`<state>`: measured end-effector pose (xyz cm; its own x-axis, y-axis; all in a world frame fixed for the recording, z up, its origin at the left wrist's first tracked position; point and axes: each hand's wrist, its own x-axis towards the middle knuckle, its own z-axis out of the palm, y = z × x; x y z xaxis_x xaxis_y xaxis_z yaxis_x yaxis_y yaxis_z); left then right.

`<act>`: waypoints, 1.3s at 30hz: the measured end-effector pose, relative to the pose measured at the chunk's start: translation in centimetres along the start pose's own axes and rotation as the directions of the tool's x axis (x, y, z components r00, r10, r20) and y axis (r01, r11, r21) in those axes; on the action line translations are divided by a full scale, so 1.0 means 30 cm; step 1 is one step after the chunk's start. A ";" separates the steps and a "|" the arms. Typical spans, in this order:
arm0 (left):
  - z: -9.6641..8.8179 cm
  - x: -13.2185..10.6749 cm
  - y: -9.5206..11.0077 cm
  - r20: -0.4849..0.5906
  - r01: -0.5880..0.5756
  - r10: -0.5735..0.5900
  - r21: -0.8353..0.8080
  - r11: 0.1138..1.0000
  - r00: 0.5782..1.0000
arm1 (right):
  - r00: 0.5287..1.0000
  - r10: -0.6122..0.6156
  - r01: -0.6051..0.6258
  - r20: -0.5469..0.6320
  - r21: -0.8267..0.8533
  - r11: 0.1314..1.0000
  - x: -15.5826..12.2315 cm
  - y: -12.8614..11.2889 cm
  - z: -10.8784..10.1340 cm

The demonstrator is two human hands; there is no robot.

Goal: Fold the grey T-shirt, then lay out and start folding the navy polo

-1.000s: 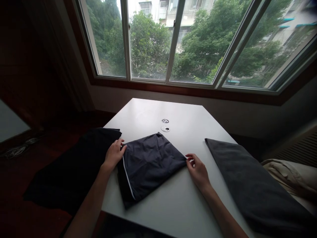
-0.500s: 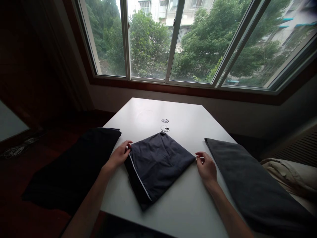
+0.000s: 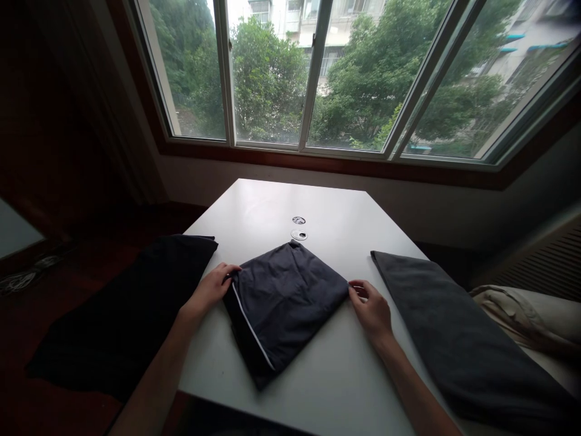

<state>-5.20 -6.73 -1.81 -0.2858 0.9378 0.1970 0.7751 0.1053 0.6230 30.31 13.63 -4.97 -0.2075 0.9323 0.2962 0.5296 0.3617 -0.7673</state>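
A dark navy garment (image 3: 290,303), folded into a rough diamond with white piping along its lower-left side, lies on the white table (image 3: 327,363). At the garment's left corner, my left hand (image 3: 215,287) grips the edge between thumb and fingers. My right hand (image 3: 370,306) pinches the opposite corner with curled fingers. Light wrinkles cross the cloth, which rests flat. Whether the garment is trousers or a top cannot be told from this folded shape.
Black folded clothing (image 3: 131,303) hangs over the table's left side. A dark grey folded garment (image 3: 436,315) lies along the right edge, beside beige cloth (image 3: 531,315). Two round cable holes (image 3: 299,234) sit beyond the diamond. A window (image 3: 308,79) stands behind the table.
My right hand has closed in on the garment's right corner and now pinches it. My left hand stays at the left corner with its fingers lower. The view has shifted slightly.
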 end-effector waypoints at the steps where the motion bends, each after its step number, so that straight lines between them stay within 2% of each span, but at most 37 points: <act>1: -0.006 -0.002 0.009 0.021 0.006 -0.005 -0.015 1.000 1.000 | 1.000 0.003 -0.003 -0.001 0.018 1.000 0.001 0.006 0.003; 4: -0.029 -0.021 0.043 0.087 0.034 -0.028 -0.070 0.997 0.996 | 1.000 -0.024 0.025 -0.009 0.068 0.997 0.007 0.035 0.015; 6: -0.046 -0.042 0.078 0.164 0.057 -0.040 -0.095 0.994 0.986 | 0.997 -0.072 0.072 -0.007 0.043 0.996 0.019 0.057 0.029; 9: -0.056 -0.077 0.148 0.346 0.088 -0.071 -0.034 0.996 0.935 | 0.986 -0.164 0.166 0.027 -0.055 0.985 0.056 0.079 0.058; 12: -0.046 -0.094 0.220 0.548 0.066 -0.081 0.047 0.997 0.832 | 0.961 -0.259 0.269 0.101 -0.112 0.956 0.113 0.079 0.095; 16: -0.046 -0.065 0.279 0.789 0.077 -0.039 -0.011 0.997 0.613 | 0.940 -0.287 0.299 0.183 -0.040 0.953 0.174 0.065 0.130; 17: -0.051 -0.049 0.286 0.815 0.077 -0.015 -0.036 0.996 0.579 | 0.938 -0.289 0.298 0.189 -0.018 0.954 0.180 0.063 0.132; 18: -0.054 -0.030 0.290 0.819 0.064 0.024 -0.074 0.995 0.573 | 0.938 -0.292 0.297 0.189 -0.003 0.955 0.182 0.062 0.132; 19: -0.053 -0.010 0.291 0.795 0.041 0.077 -0.127 0.991 0.601 | 0.938 -0.293 0.296 0.186 0.008 0.955 0.180 0.062 0.129; 20: -0.045 0.010 0.290 0.741 0.011 0.134 -0.187 0.982 0.658 | 0.938 -0.293 0.295 0.184 0.018 0.955 0.176 0.062 0.124; 21: -0.027 0.029 0.285 0.651 -0.028 0.182 -0.240 0.970 0.737 | 0.939 -0.292 0.292 0.184 0.028 0.956 0.170 0.062 0.118; 23: 0.036 0.062 0.263 0.384 -0.117 0.211 -0.255 0.960 0.899 | 0.939 -0.289 0.286 0.188 0.044 0.957 0.155 0.061 0.105; 24: 0.077 0.074 0.246 0.246 -0.146 0.197 -0.209 0.967 0.949 | 0.939 -0.288 0.284 0.189 0.050 0.957 0.147 0.059 0.100; 25: 0.119 0.082 0.226 0.140 -0.162 0.181 -0.134 0.978 0.973 | 0.939 -0.288 0.283 0.189 0.054 0.958 0.140 0.056 0.097; 27: 0.191 0.088 0.187 0.079 -0.182 0.182 -0.010 0.983 0.980 | 0.941 -0.285 0.281 0.182 0.043 0.959 0.127 0.051 0.094; 30: 0.238 0.084 0.152 0.120 -0.208 0.202 0.039 0.977 0.972 | 0.938 -0.296 0.302 0.180 -0.002 0.953 0.112 0.048 0.098; 39: 0.213 0.086 0.171 0.112 -0.178 0.175 0.018 0.984 0.978 | 0.933 -0.306 0.323 0.192 -0.064 0.944 0.108 0.058 0.105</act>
<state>1.65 -1.66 -2.95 -0.0808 0.9729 0.2165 0.8238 -0.0571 0.5641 27.95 17.27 -7.15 -0.5133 0.7584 0.4018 0.4859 0.6427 -0.5923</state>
